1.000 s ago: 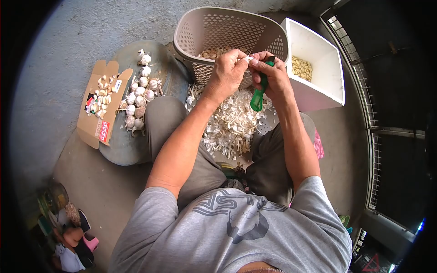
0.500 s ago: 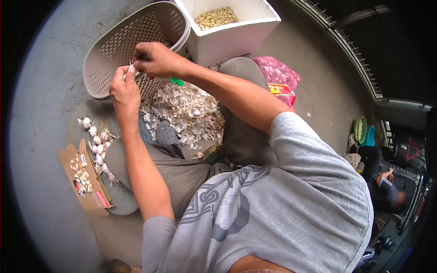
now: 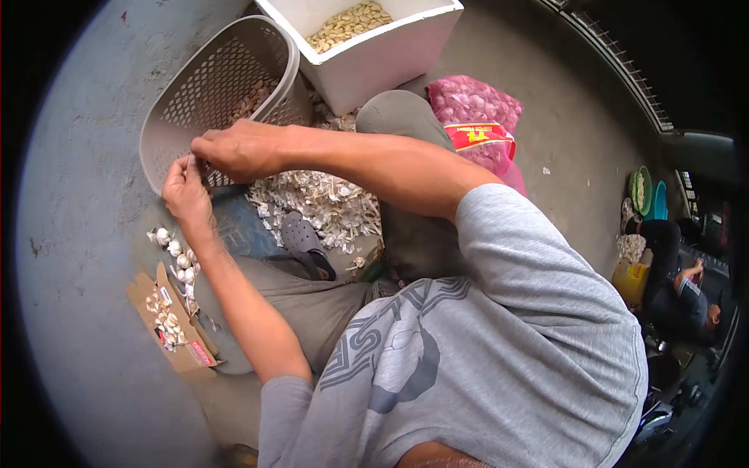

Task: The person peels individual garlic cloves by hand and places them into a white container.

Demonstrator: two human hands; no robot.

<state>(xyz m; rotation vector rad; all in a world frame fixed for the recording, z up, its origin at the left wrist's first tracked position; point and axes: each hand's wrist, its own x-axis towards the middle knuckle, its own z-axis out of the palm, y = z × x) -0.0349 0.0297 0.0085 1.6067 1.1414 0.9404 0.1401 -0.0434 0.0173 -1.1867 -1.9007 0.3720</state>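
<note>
At the near edge of the plastic basket (image 3: 287, 74), my two hands meet fingertip to fingertip. My left hand (image 3: 187, 199) is closed in a pinch, its palm side turned up; half a second ago pale garlic showed at its fingertips, now hidden. Pressed against it from the right, my right hand (image 3: 242, 150) has its fingers bent and closed, and whatever they grip is out of sight. Reddish-brown unpeeled cloves (image 3: 256, 100) lie in the basket. Below my left hand, garlic bulbs (image 3: 184, 273) lie in a row beside a flattened cardboard box (image 3: 186, 359) with loose cloves (image 3: 165, 320) on it.
A heap of garlic skins (image 3: 331, 204) covers the floor by my shoe (image 3: 299, 232). Behind stands a white foam box (image 3: 382, 64) with peeled cloves (image 3: 351, 25). A pink net bag (image 3: 477, 108) of garlic sits right. Another person (image 3: 675, 285) sits far right near a green basin (image 3: 641, 193).
Both hands have come down and left, toward the basket's near corner. The green item by the basket and the pale garlic at my fingertips are now hidden. The view has shifted slightly.
</note>
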